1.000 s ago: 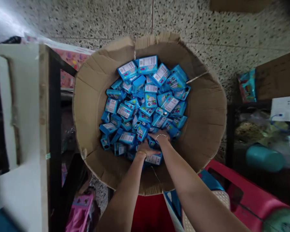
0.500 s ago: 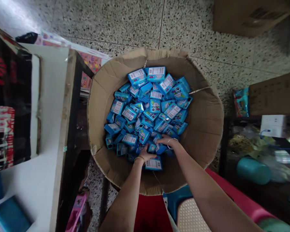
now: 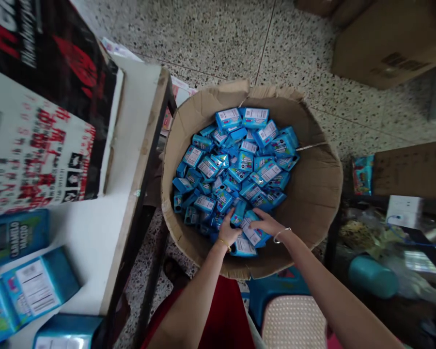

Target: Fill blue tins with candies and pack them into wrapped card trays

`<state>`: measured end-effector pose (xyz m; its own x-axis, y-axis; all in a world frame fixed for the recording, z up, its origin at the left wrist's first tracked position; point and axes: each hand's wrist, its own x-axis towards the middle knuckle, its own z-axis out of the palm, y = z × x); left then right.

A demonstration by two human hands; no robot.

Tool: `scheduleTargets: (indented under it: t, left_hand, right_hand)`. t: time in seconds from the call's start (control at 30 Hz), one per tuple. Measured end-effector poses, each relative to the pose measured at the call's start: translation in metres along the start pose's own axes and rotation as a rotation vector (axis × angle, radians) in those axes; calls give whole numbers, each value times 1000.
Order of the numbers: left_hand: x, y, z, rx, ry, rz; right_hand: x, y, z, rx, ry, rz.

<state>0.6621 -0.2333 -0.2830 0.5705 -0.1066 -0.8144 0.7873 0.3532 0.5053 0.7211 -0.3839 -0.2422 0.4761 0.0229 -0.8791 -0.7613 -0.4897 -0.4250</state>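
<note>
A round cardboard drum [image 3: 314,194] holds a heap of small blue candy boxes [image 3: 246,161], tumbled at all angles, many with white label panels. Both my hands reach in at its near side. My left hand [image 3: 229,232], with a gold bracelet at the wrist, has its fingers curled round a small blue candy box [image 3: 239,212]. Just to the right, my right hand [image 3: 267,224], wearing a silver bangle, grips a blue candy box [image 3: 252,231] with its white panel facing up. Another blue box [image 3: 244,246] lies under and between my hands.
On the left, a white table [image 3: 119,232] bears larger-looking blue candy boxes [image 3: 39,286] and a black-and-white carton [image 3: 51,116]. A chair with a woven seat [image 3: 292,322] stands near the drum. Cardboard boxes [image 3: 388,43] and a cluttered shelf with a teal cylinder [image 3: 373,276] are at right.
My view has swung left, bringing more of the table and its boxes in. My right hand has taken hold of a candy box, now lifted and turned panel up beside my left hand.
</note>
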Motion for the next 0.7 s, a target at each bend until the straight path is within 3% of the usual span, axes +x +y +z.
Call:
scheduleTargets:
  t: [0.13, 0.23, 0.3, 0.4, 0.5, 0.6, 0.7]
  left_hand:
    - [-60, 42, -15, 185, -101, 347]
    - [-135, 85, -44, 312, -90, 508]
    - [-195, 111, -72, 378, -33, 589]
    - [-286, 136, -124, 445, 134, 672]
    - [-361, 148, -185, 532, 326, 728]
    - [-413, 161, -250, 669, 520, 774]
    - [-439, 178, -315, 749, 689, 812]
  right_hand:
    - [-70, -25, 5, -10, 73, -295]
    - [-138, -57, 28, -17, 84, -471]
    - [-186, -82, 55, -23, 68, -603]
    - [-249, -120, 110, -84, -47, -867]
    - [-289, -156, 175, -177, -270, -1105]
    - [-302, -193, 247, -199, -451, -1285]
    - [-294, -231, 321, -169, -511, -1454]
